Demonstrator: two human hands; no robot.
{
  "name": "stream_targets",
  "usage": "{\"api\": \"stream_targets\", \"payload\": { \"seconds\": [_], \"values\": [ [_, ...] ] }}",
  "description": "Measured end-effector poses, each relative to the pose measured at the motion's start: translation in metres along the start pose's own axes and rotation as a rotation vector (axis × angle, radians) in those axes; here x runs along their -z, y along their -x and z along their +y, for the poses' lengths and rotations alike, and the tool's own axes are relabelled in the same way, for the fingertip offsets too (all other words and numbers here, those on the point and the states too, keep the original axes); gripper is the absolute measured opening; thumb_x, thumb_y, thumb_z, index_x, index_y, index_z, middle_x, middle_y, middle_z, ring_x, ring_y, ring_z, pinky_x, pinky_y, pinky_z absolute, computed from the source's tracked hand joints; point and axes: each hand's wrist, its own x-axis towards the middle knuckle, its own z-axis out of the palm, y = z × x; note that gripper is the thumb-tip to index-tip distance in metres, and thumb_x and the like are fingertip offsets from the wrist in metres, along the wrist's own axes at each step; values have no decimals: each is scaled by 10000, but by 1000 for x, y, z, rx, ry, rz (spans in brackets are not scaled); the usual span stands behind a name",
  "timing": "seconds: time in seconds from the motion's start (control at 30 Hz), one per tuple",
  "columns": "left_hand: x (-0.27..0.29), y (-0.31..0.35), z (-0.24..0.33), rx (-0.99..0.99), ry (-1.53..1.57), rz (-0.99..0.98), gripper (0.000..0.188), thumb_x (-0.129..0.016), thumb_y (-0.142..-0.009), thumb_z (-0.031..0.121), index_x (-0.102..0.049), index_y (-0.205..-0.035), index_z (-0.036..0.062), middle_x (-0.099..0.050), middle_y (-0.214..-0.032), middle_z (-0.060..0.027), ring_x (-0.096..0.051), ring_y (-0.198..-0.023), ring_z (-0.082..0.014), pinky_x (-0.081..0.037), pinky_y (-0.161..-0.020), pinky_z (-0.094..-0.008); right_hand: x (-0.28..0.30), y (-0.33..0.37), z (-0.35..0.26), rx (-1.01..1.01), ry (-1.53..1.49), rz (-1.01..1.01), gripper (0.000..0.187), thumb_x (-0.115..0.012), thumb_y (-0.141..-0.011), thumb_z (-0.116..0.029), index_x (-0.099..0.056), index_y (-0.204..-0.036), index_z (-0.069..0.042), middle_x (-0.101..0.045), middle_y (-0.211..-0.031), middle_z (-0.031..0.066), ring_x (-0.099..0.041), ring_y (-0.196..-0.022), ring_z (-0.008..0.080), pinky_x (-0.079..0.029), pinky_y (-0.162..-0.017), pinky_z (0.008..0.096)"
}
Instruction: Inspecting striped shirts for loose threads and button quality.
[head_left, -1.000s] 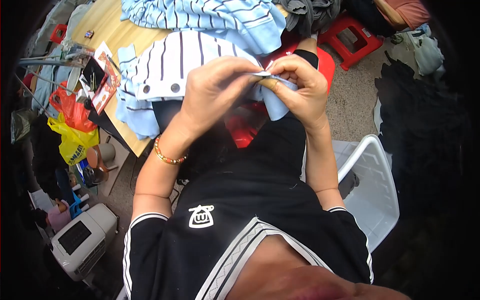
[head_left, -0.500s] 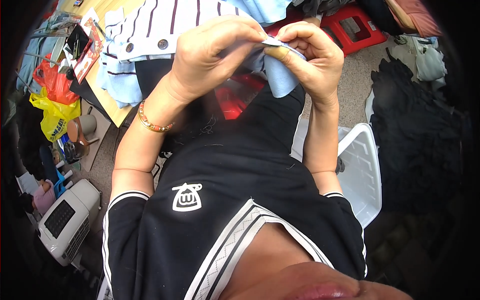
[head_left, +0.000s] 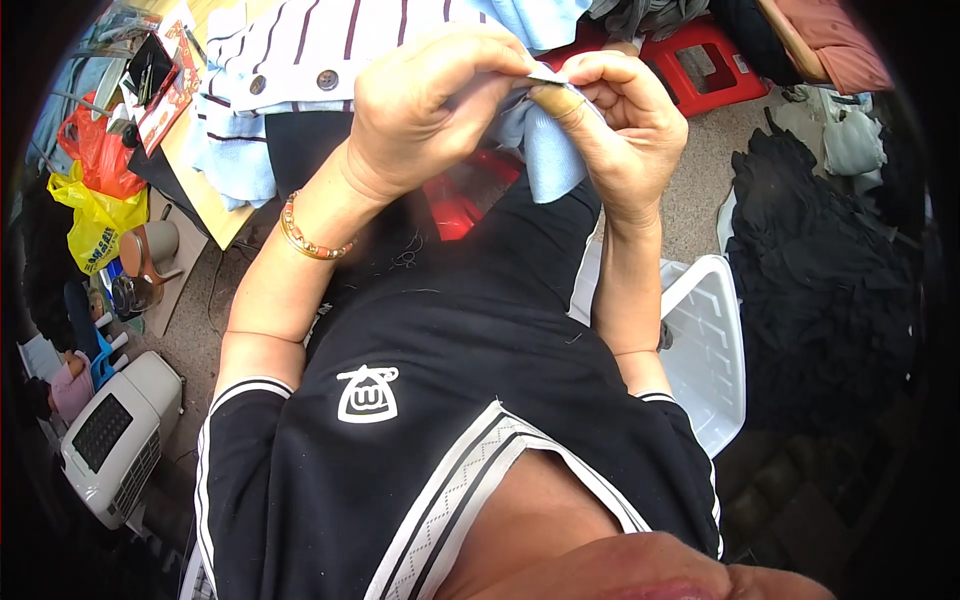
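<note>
A white-and-light-blue knit cardigan (head_left: 320,40) with dark stripes and brown buttons lies over my lap and the table edge. My left hand (head_left: 430,115) is closed, thumb and fingers pinching an edge of the cloth. My right hand (head_left: 630,125) pinches the same edge close by, so the two sets of fingertips almost meet. Between them a small pale strip with a dark edge shows; I cannot make out what it is. From under my right thumb, which has a yellowish wrap, hangs a light blue knit flap (head_left: 553,165). Any small tool in the fingers is hidden.
A wooden table (head_left: 225,215) holding cluttered items stands at the left, beside red and yellow plastic bags (head_left: 100,215). Near my right elbow is a white plastic basket (head_left: 710,370). Black cloth (head_left: 810,280) is heaped at the right. A red stool (head_left: 700,65) and another person's arm (head_left: 795,40) are beyond.
Both hands keep their pinch in nearly the same place. The blue flap hangs slightly lower, and the strip between the fingertips has tilted to show a dark edge. The view has shifted slightly.
</note>
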Motion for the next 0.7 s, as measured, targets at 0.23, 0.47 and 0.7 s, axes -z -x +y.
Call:
{"api": "stream_targets", "payload": {
  "seconds": [0.23, 0.47, 0.7],
  "values": [
    [-4, 3, -1, 15, 17, 67, 197, -751, -737, -69, -691, -903, 18, -714, -865, -105, -704, -780, -233, -559, -699, -285, -5, 4, 1, 4, -3, 70, 249, -772, -804, 68, -633, -1009, 55, -693, -912, 84, -669, -789, 84, -547, -701, 191],
    [-6, 6, 3, 38, -36, 43, 189, -739, -789, -82, -687, -958, -14, -716, -951, -124, -707, -897, -213, -563, -783, -286, -8, 9, 5, 19, -34, 149, 254, -774, -802, 68, -630, -1011, 53, -686, -942, 91, -676, -818, 99, -558, -747, 204],
    [9, 5, -2, 419, 388, -165, 159, -663, -901, -24, -682, -1058, -36, -682, -1070, -111, -670, -992, -171, -545, -893, -288, 2, 2, 11, 179, 118, 75, 228, -803, -778, 41, -675, -967, 26, -672, -929, 68, -670, -816, 96, -554, -718, 201]
  ]
}}
